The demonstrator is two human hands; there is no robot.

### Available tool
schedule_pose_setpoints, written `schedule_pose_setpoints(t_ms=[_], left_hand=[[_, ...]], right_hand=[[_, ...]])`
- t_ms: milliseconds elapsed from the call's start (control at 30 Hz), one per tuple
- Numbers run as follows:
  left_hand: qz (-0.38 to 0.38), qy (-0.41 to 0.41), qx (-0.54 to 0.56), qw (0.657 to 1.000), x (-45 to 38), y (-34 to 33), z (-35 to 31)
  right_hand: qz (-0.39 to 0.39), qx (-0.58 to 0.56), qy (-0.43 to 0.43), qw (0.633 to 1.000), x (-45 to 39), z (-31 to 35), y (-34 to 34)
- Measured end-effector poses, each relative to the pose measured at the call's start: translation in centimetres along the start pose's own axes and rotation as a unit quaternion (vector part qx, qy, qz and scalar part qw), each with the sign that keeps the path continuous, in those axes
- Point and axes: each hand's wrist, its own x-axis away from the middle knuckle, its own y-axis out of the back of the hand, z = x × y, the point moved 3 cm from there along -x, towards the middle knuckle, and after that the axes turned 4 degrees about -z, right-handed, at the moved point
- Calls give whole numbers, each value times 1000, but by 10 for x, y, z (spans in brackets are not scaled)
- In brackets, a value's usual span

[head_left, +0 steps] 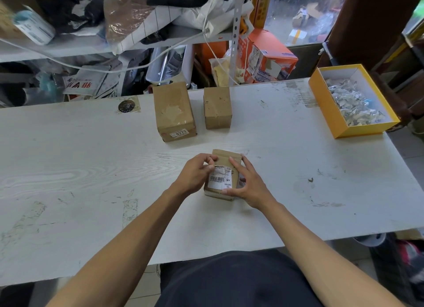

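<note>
The person is working on a small cardboard box (226, 158) that is lying on the white bench (91, 169) directly under both hands. The left hand (195, 173) is curling its fingers against the box's left edge, with thumb and forefinger pinching at the upper left corner of the shipping label (219, 180). Whether that corner is lifting off the cardboard is too small to tell. The right hand (249, 183) is lying over the box's right side with fingers mostly straight and spread, the thumb pressing along the near edge of the label. It is covering that side of the box entirely, and the label's fine print is not legible beyond a barcode and a few letters.

Beyond the hands, two more cardboard boxes are standing apart from each other: a larger box (174, 111) bearing a sticker that reads 0275, and a plain smaller box (217, 107) to its right. Far to the right of the right hand, an open yellow box (325, 105) is holding crumpled paper scraps (353, 102); what they are exactly is unclear. Beyond and left of the left hand, a dark round disc (126, 106) is sitting on the bench. Behind the bench, cluttered shelves (68, 45) are running out of view, their bags overlapping and hard to separate.
</note>
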Motion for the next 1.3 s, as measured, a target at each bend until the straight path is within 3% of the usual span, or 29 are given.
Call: schedule_pose_setpoints(t_ms=[1300], left_hand=[[15,8,-1,1000,4,2,-4]], right_hand=[[4,-6,-1,1000,1,2,0]])
